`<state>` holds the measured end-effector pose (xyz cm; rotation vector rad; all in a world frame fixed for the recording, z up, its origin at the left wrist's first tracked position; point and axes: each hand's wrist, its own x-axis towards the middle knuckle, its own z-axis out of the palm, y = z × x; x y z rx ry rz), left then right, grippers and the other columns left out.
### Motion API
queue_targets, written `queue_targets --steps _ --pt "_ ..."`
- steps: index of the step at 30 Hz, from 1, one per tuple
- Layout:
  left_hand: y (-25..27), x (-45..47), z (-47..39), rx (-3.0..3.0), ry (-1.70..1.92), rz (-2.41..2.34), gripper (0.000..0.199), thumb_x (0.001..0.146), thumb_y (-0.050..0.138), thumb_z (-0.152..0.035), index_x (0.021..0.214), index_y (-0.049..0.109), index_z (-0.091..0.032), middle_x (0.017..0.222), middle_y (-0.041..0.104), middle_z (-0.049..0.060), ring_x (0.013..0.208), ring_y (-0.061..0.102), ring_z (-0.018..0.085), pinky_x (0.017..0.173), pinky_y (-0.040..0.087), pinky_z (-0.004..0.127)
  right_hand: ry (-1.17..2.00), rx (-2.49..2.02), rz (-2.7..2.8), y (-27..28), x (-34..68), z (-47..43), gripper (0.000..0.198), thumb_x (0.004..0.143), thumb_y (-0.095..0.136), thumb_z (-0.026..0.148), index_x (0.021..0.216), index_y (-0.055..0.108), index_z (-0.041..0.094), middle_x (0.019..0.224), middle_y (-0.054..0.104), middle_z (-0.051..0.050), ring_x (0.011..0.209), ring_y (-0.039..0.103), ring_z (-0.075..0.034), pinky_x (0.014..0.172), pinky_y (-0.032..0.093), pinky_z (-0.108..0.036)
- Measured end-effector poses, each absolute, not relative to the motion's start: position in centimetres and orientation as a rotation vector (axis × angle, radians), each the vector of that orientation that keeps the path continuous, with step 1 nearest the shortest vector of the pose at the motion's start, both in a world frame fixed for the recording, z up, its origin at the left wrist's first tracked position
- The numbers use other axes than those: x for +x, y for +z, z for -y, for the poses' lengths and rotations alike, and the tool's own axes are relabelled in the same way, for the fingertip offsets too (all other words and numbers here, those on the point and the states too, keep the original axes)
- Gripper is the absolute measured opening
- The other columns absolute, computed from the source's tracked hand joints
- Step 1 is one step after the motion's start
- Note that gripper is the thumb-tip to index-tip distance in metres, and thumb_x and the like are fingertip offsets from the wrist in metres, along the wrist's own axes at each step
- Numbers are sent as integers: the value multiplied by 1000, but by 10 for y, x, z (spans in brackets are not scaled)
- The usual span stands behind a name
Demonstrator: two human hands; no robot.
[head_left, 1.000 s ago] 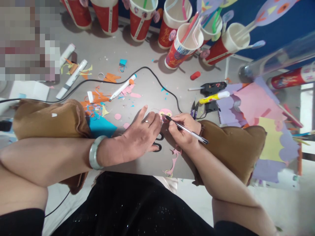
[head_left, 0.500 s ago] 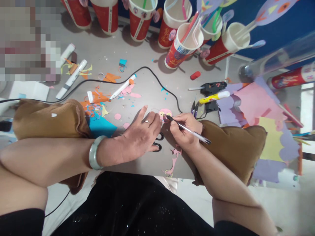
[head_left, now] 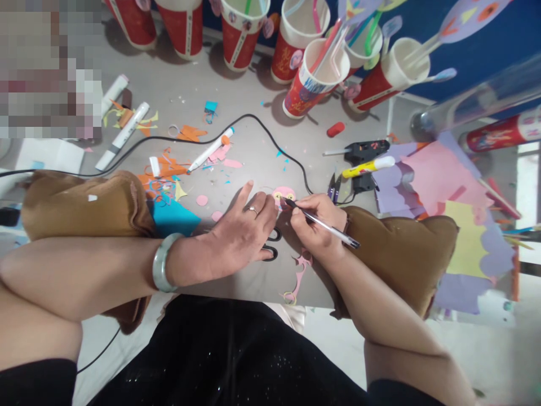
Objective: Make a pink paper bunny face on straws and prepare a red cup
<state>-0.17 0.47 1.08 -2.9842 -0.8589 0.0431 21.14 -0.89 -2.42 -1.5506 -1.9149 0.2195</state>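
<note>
In the head view, my right hand (head_left: 319, 225) is closed around a clear ballpoint pen (head_left: 333, 230) with a black grip. Its tip is at a small pink paper cutout (head_left: 284, 192), which bears two yellowish eye shapes and lies on the table. My left hand (head_left: 236, 231), wearing a ring and a bangle, rests palm down with fingers spread, the fingertips at the cutout's left edge. Beneath its thumb side show the black handles of scissors (head_left: 274, 248); their blades are hidden. Pink paper scraps (head_left: 301, 270) lie below my right hand.
Red paper cups (head_left: 240, 48) line the back, some holding straws. A black glue gun (head_left: 367, 151) and a yellow marker (head_left: 367, 167) lie right, near coloured paper (head_left: 443, 175). Brown cushions (head_left: 401, 248) flank my arms. A black cable (head_left: 186, 141) crosses the table; markers (head_left: 124, 135) lie left.
The pen's rear end has shifted slightly left and down with my right hand. My left hand and the cutout stay in place.
</note>
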Motion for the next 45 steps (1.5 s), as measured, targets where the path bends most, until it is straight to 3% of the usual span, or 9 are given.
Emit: queue_targets --steps 16,22,28,35,45 --pt "7 -2 -5 -3020 0 878 90 93 65 -59 150 47 8 147 56 31 133 54 41 122 33 68 189 -1476 1918 -25 212 9 4 88 63 29 90 62 26 69 71 3 58 66 -16 57 52 -27" --pt "9 -1 -5 -3020 30 878 86 95 64 -58 150 48 5 149 55 29 134 54 40 123 32 67 219 -1531 1911 -26 213 9 11 90 60 35 88 62 25 71 72 1 60 67 -17 58 55 -28" --pt "8 -2 -5 -2995 52 868 86 94 62 -62 150 50 2 150 55 28 134 53 39 124 31 66 220 -1379 1908 -27 212 9 3 89 63 27 90 60 25 76 74 1 59 69 -16 54 56 -27" --pt "4 -2 -4 -2943 -11 843 84 93 60 -68 142 59 1 145 60 25 131 54 39 122 33 65 271 -1097 1956 -21 211 12 21 82 66 15 97 58 27 77 73 0 65 75 -19 50 58 -27" --pt "7 -4 -5 -2957 42 833 83 95 58 -67 145 55 -1 144 58 25 132 53 38 122 32 65 203 -1013 1836 -27 215 12 20 80 64 13 94 59 26 71 66 1 66 76 -21 57 67 -33"
